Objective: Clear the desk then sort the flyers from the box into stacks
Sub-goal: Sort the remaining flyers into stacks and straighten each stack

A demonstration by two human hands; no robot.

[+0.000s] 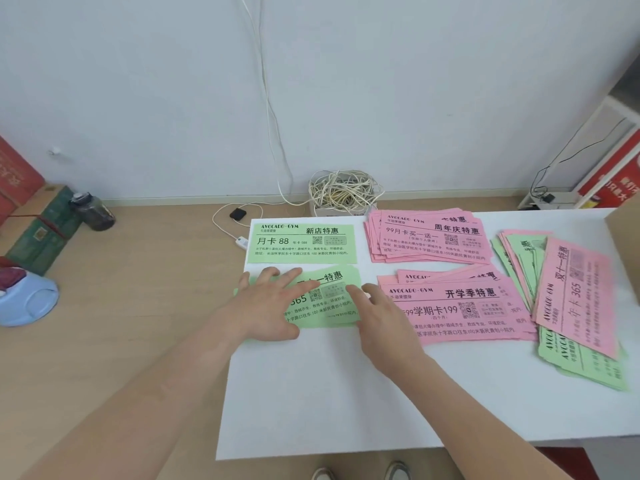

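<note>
Pressure is likely mattering most: the left hand [273, 306], lying flat with fingers spread, is pinning the green flyer stack [325, 306] near the desk's [329, 393] left edge while the right hand [388, 327], fingers straight, is touching its right side, probably tapping sheets flush.

Pale bare wall [138, 81], wooden floor [121, 306], white shelf [595, 143] at right.

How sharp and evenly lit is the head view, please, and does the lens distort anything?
Head view: soft, even light, no glare; print on the far green flyer is sharp, the right pile is blurred; the wide lens makes the shelf lean.
</note>
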